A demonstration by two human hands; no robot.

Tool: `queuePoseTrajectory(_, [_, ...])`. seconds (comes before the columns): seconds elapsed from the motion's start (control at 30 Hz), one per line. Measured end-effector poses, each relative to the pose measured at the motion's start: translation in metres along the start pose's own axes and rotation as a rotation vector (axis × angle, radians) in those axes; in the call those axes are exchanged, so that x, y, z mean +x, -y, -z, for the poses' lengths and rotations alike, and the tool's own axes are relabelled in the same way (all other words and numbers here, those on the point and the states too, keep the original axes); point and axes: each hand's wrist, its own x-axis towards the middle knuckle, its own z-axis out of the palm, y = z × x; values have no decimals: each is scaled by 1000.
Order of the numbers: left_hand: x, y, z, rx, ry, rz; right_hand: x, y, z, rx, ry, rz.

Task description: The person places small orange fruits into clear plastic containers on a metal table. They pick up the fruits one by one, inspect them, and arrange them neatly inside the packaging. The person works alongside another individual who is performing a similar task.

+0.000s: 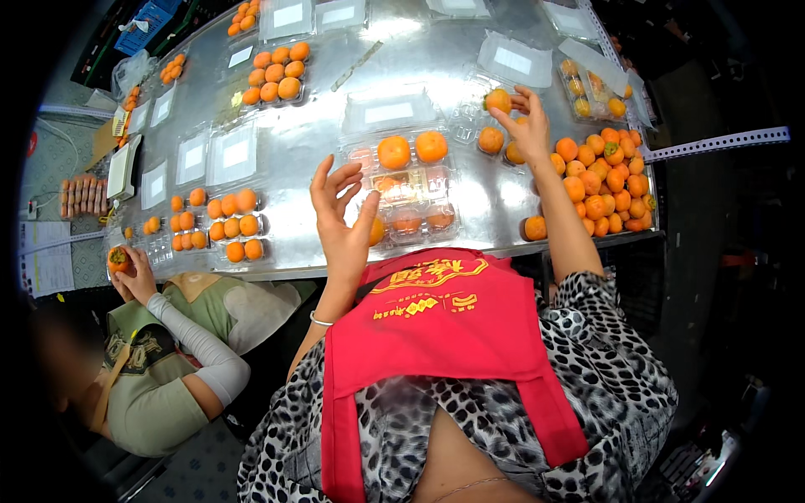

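Observation:
My right hand (527, 123) grips a persimmon (497, 100) over a clear plastic clamshell tray (466, 116) that holds a few persimmons. With its fingers apart, my left hand (344, 217) is raised at the left side of a nearer clamshell tray (454, 231). That tray has persimmons in its far and near rows; one persimmon (376, 232) at its near left corner is partly hidden by my left thumb. Its lid (391, 112) lies folded back, with a white label. A large pile of loose persimmons (604, 182) lies to the right of my right forearm.
Filled trays of persimmons (275, 73) and opened clamshells (233, 154) stand along the metal table (302, 163). At the lower left a co-worker (151, 377) holds a persimmon. A perforated metal strip (717, 144) juts out at the right edge. A closed-over tray (591, 94) stands behind the pile.

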Motion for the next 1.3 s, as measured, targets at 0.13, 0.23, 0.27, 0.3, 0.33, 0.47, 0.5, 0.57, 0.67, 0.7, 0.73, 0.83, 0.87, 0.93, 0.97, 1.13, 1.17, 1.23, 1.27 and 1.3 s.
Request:
queuePoseTrajectory(0.13, [1,3,10,-46,-95,89,17,-33,16,-544,118,189])
queuePoseTrajectory(0.23, [-2,4,16,-46,-125,130,17,-37,16,-617,145,282])
queuePoseTrajectory(0.27, [-2,5,16,-48,-139,132,19,-36,16,-624,165,272])
queuePoseTrajectory(0.3, [-4,7,18,-47,-145,144,20,-33,15,-626,186,259])
queuePoseTrajectory(0.33, [-6,9,20,-47,-151,155,20,-31,13,-628,206,246])
queuePoseTrajectory(0.47, [-11,17,25,-47,-148,164,23,-36,5,-754,275,188])
queuePoseTrajectory(0.5, [-12,17,27,-57,-148,169,22,-40,0,-752,290,175])
queuePoseTrajectory(0.57, [-10,18,27,-78,-148,180,27,-47,2,-751,314,170])
queuePoseTrajectory(0.67, [-10,21,31,-80,-168,177,25,-44,3,-678,213,221])
queuePoseTrajectory(0.7, [-9,24,35,-77,-165,186,22,-30,-2,-604,136,297])
queuePoseTrajectory(0.73, [-10,29,39,-75,-168,194,18,-2,-9,-527,62,376])
queuePoseTrajectory(0.83, [-15,41,45,-24,-105,198,-25,86,-36,-181,78,576])
queuePoseTrajectory(0.87, [-13,50,48,7,-49,199,-51,103,-50,-66,195,601])
queuePoseTrajectory(0.93, [-10,55,47,96,51,179,-93,136,-69,83,387,713])
queuePoseTrajectory(0.97, [-9,58,47,95,84,162,-107,152,-74,116,465,800])
queuePoseTrajectory(1.13, [-8,84,43,131,28,170,-136,147,-100,47,764,664])
queuePoseTrajectory(1.17, [-8,85,44,152,46,189,-138,146,-100,31,741,669])
queuePoseTrajectory(1.23, [-2,80,39,199,63,197,-142,136,-108,46,694,654])
queuePoseTrajectory(1.27, [-4,74,42,200,51,211,-145,140,-113,53,684,675])
queuePoseTrajectory(1.3, [-3,70,42,200,49,227,-146,142,-115,56,668,687])
